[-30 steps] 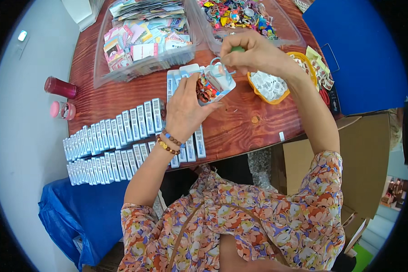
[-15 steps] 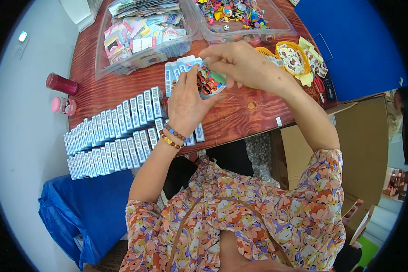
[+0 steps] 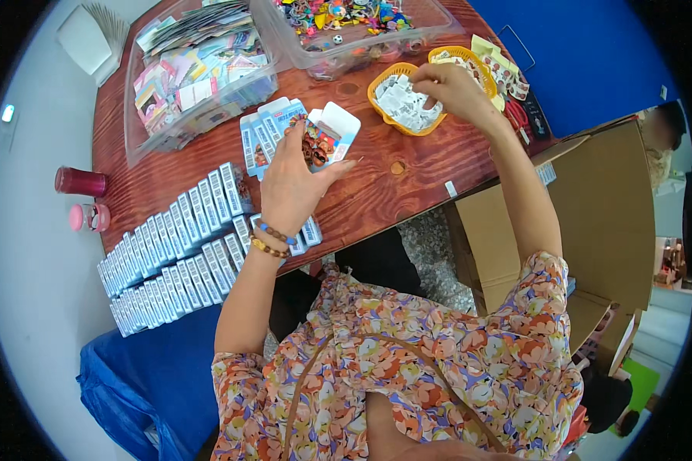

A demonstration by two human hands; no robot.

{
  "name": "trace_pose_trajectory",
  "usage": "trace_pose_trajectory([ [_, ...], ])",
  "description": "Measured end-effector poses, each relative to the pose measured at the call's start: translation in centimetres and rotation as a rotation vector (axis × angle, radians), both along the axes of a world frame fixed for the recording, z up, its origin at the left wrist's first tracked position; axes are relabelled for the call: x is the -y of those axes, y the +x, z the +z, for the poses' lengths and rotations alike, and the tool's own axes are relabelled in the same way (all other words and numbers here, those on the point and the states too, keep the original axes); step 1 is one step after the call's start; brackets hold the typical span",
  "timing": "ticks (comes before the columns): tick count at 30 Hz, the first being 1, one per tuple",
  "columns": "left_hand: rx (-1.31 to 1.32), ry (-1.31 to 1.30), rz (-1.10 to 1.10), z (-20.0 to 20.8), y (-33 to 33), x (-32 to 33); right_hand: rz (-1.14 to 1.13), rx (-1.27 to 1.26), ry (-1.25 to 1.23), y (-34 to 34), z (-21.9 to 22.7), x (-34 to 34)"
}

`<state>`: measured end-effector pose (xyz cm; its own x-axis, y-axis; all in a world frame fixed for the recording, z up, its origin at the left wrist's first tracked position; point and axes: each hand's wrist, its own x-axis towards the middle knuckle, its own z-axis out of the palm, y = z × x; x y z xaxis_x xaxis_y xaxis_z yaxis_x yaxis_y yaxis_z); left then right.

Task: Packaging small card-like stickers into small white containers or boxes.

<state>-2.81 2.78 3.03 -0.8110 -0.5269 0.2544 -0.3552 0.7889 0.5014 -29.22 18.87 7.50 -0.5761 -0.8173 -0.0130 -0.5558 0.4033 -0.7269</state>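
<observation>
Your left hand [image 3: 291,180] has its grip around an open box [image 3: 344,121] with colourful trinkets [image 3: 315,154] inside, over the bench [image 3: 365,203]. Your right hand [image 3: 455,92] hovers at a yellow basket [image 3: 403,127] of white packets [image 3: 404,100], fingers curled; I can't tell whether that grip holds anything. Beyond, 2 rows of boxes [image 3: 188,219] stand left, and 2 clear tubs [image 3: 214,115] sit behind.

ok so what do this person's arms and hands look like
The left hand is ungloved, with a brown-and-blue beaded bracelet and a brown beaded bracelet with a gold-coloured piece at the wrist. The right hand is ungloved, with no bracelet visible. Both short sleeves have a floral print in orange, cream and purple.
</observation>
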Motion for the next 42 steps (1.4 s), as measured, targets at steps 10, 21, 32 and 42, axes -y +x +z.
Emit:
trace_pose_trajectory([
  [10, 0.002, -0.002, -0.089, 1.1, 0.5, -0.9, -0.057, -0.484, 0.305, -4.7, -10.6, 3.5],
  [21, 0.01, 0.078, -0.121, 0.3, 0.0, -0.1, -0.128, 0.355, -0.037, -4.8, -6.5, 0.6],
  [32, -0.043, -0.157, -0.128, -0.3, -2.8, -1.7, 0.292, 0.057, -0.014, 4.0, 0.2, 2.5],
  [42, -0.1, -0.038, -0.123, -1.3, -2.0, -0.6, 0.217, 0.151, -0.286, -0.3, -1.2, 1.3],
])
